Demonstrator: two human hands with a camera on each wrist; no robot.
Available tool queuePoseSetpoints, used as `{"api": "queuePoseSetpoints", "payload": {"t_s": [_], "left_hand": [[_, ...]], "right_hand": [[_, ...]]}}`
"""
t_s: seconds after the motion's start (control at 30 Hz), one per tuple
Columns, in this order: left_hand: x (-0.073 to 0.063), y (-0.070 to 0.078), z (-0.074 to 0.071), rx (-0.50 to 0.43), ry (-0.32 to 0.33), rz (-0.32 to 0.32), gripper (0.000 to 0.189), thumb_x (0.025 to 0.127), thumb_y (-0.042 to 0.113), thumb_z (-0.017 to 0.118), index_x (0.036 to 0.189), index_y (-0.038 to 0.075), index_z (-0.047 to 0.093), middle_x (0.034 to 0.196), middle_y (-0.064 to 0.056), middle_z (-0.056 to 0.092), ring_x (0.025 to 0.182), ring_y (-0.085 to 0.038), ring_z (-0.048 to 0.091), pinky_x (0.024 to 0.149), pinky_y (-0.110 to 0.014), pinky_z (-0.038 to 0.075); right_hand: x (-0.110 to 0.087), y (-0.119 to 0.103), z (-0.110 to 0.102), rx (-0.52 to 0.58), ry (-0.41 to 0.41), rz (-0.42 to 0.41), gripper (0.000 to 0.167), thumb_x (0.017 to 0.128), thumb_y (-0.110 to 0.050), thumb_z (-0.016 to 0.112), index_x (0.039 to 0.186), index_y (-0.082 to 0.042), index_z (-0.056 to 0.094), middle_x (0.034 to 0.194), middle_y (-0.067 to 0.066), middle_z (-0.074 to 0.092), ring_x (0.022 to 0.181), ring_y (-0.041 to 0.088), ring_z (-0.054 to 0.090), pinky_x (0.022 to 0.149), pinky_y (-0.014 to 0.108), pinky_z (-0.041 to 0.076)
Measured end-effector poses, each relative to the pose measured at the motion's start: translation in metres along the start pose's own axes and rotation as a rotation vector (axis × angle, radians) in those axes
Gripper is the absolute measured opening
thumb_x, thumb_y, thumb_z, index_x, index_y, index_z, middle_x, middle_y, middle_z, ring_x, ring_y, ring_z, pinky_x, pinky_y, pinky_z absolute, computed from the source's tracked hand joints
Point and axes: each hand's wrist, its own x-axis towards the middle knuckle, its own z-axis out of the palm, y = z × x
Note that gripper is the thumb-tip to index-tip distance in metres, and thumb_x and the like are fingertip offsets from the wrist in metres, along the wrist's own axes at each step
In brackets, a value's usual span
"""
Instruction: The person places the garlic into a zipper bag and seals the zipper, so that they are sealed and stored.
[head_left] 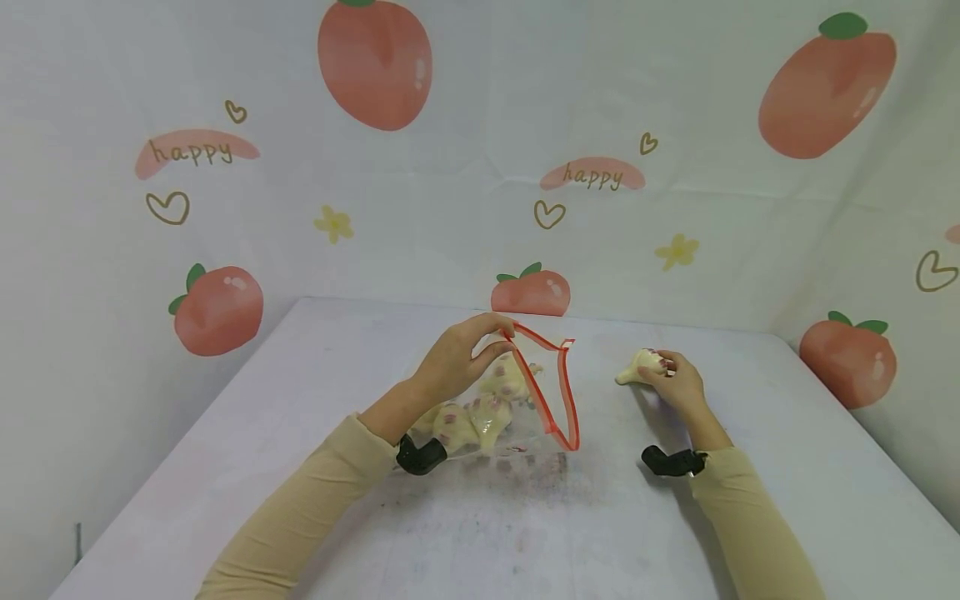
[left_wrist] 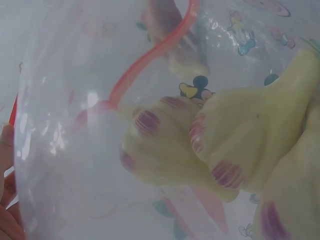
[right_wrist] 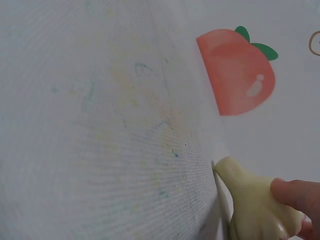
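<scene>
My left hand [head_left: 455, 357] pinches the red-edged rim of a clear plastic bag [head_left: 567, 408], whose mouth gapes toward the right. Inside the bag lie several pale garlic bulbs [head_left: 489, 419] with purple patches; in the left wrist view these bulbs [left_wrist: 235, 135] show close up through the film, which bears cartoon prints. To the right of the bag, my right hand [head_left: 681, 388] holds another garlic bulb [head_left: 640, 367] between thumb and fingers, its stem pointing left. The right wrist view shows that bulb low on the right, the thumb [right_wrist: 295, 192] on its side.
A white table [head_left: 480, 533] carries everything, with dark smudges in front of the bag. Behind it hangs a pale backdrop [head_left: 465, 208] printed with red fruit, hearts and yellow flowers. Black wrist mounts [head_left: 422, 456] sit on both forearms.
</scene>
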Motion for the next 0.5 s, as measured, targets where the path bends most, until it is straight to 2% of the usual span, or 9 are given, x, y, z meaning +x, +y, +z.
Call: {"api": "queuePoseSetpoints", "payload": {"t_s": [0.4,0.5], "left_hand": [[0.000,0.001,-0.001,0.010,0.003,-0.007,0.015,0.087,0.010,0.064,0.101,0.005,0.058,0.096,-0.006,0.064,0.088,-0.017,0.060,0.080,-0.030,0.051],[0.001,0.001,-0.001,0.012,0.002,-0.004,0.015,0.088,0.010,0.063,0.100,0.005,0.058,0.095,-0.006,0.064,0.087,-0.016,0.060,0.079,-0.030,0.050]], "right_hand": [[-0.010,-0.010,-0.008,0.043,0.025,-0.009,0.063,0.091,-0.029,0.058,0.138,0.005,0.034,0.135,0.034,0.041,0.121,0.043,0.046,0.095,0.041,0.041],[-0.013,-0.013,-0.010,0.056,0.021,-0.015,0.063,0.091,-0.030,0.057,0.138,0.005,0.034,0.135,0.033,0.040,0.122,0.043,0.046,0.090,0.033,0.043]]}}
